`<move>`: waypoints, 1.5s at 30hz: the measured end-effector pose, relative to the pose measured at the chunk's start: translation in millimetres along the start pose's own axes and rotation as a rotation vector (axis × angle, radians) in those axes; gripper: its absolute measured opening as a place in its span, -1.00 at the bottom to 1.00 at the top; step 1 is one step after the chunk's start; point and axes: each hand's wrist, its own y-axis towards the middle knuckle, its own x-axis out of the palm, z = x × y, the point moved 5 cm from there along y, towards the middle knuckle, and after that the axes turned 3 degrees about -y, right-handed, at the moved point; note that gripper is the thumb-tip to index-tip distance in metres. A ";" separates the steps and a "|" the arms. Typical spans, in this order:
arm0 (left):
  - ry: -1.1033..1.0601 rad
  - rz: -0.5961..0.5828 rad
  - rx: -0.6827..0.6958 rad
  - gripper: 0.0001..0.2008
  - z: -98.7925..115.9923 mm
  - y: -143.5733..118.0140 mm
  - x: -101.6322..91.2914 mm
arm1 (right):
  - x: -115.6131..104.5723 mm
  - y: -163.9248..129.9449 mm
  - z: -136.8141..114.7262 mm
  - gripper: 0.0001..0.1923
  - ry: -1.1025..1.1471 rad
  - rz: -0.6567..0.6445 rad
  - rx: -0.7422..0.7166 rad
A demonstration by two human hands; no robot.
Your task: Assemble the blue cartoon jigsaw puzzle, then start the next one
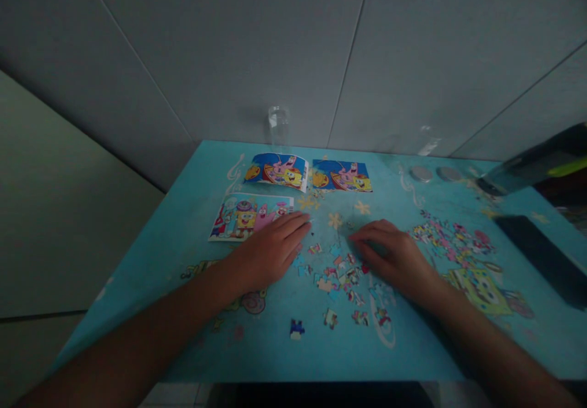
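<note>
Covering puzzle pieces (342, 276) — right hand (394, 258), details blurred

Both bare forearms reach in from the near side and angle toward each other. The left hand (270, 250) lies flat, palm down, fingers together pointing far and right. The right hand (392, 256) lies palm down too, fingers slightly curled, pointing left.
</note>
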 end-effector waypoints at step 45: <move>-0.048 0.019 0.042 -0.57 -4.8 0.4 2.1 | 3.5 -2.0 -2.7 -0.79 -0.019 0.038 -0.045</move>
